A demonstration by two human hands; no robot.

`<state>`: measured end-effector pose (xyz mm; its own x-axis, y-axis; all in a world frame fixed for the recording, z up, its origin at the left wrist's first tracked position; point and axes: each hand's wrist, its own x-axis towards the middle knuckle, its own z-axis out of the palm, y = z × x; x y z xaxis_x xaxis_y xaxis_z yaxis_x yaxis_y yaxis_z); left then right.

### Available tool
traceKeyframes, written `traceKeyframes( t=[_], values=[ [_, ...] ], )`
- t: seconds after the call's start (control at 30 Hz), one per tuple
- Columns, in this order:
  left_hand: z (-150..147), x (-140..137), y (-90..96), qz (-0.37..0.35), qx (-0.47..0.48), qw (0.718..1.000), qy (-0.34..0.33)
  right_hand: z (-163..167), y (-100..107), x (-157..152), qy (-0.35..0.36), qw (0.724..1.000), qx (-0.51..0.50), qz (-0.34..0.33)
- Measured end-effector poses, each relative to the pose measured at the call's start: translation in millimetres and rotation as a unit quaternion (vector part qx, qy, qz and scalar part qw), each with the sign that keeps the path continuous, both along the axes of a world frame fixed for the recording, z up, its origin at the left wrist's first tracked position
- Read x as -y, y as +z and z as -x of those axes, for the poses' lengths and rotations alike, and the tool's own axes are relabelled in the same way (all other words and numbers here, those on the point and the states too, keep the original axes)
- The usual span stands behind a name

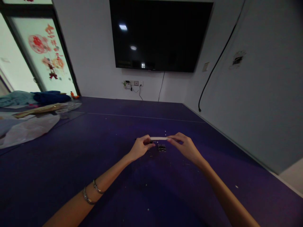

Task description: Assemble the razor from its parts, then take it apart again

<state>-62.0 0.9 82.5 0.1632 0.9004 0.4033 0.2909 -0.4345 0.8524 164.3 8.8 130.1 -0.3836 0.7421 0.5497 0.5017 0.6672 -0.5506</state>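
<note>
A thin, pale strip [158, 138] stretches level between my two hands above the purple table; its exact kind cannot be made out. My left hand [141, 146] pinches its left end between thumb and fingers. A small black bit [151, 142] shows by that thumb, too small to name. On the other end, my right hand [183, 145] grips with closed fingertips. Just below the strip, between the hands, lies a small dark piece with lighter edges [162, 148], like a circuit board or set of clips. Two bracelets circle my left forearm.
The purple tabletop [151, 183] carries a few white specks. Crumpled plastic [33, 129] and folded cloths [50, 97] lie at the far left, with a small orange item [75, 95]. A black cable [216, 63] hangs down the right wall; a television [161, 34] is mounted ahead.
</note>
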Motion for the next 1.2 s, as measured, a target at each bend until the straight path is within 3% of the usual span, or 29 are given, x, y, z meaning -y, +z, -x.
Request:
traceKeyframes(
  t=[0.47, 0.63, 0.77, 0.9, 1.07, 1.2],
  values=[
    [-1.3, 2.9, 2.5, -0.014, 0.008, 1.000, 0.004, -1.2, -0.3, 1.3, -0.045, 0.998, 0.021, -0.036],
    [-0.7, 3.8, 3.5, -0.013, -0.014, 1.000, 0.006, -1.2, 1.4, 3.6, -0.020, 0.999, 0.032, -0.035],
    [-1.6, 5.0, 5.1, -0.008, 0.014, 1.000, 0.000, -1.4, 2.0, 3.8, -0.051, 0.998, 0.019, -0.039],
    [-2.4, 6.4, 6.4, -0.017, 0.004, 1.000, 0.009, 0.1, 4.8, 6.1, -0.013, 1.000, 0.022, -0.009],
    [-1.9, 6.5, 6.4, -0.019, 0.025, 1.000, 0.002, -1.9, 6.4, 5.2, -0.035, 0.999, 0.004, -0.008],
    [-1.4, 6.3, 6.2, -0.024, 0.014, 1.000, 0.007, -2.7, 4.4, 3.2, 0.013, 1.000, 0.000, 0.023]
  ],
)
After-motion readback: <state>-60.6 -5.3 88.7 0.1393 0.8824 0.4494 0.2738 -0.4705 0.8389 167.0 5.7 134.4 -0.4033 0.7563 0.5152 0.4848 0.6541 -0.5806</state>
